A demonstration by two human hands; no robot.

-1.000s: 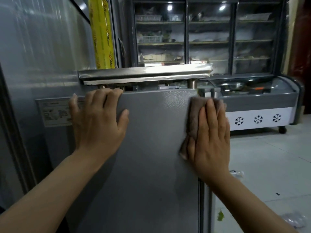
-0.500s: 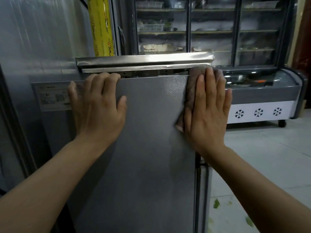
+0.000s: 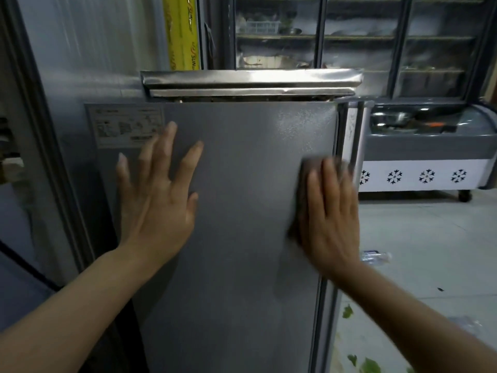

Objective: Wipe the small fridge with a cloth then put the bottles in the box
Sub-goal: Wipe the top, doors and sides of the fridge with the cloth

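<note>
The small grey fridge (image 3: 242,211) fills the middle of the view, its flat side facing me. My right hand (image 3: 329,219) lies flat with straight fingers on a brown cloth (image 3: 309,168), pressing it against the fridge near its right edge. My left hand (image 3: 158,195) is off the top edge, fingers spread and straight against the fridge's left part, next to a white label (image 3: 126,125). A clear plastic bottle (image 3: 375,256) lies on the floor to the right, behind my right wrist. No box is in view.
A shiny steel tray edge (image 3: 250,82) sits on top of the fridge. A yellow roll (image 3: 183,33) stands behind it. A glass display cooler (image 3: 363,36) and a chest freezer (image 3: 430,157) stand at the back right. Green leaf scraps (image 3: 348,310) lie on the tiled floor.
My right hand has slid the cloth down from the fridge's top right corner. My left hand let go of the top edge and dropped lower, fingers now spread flat.
</note>
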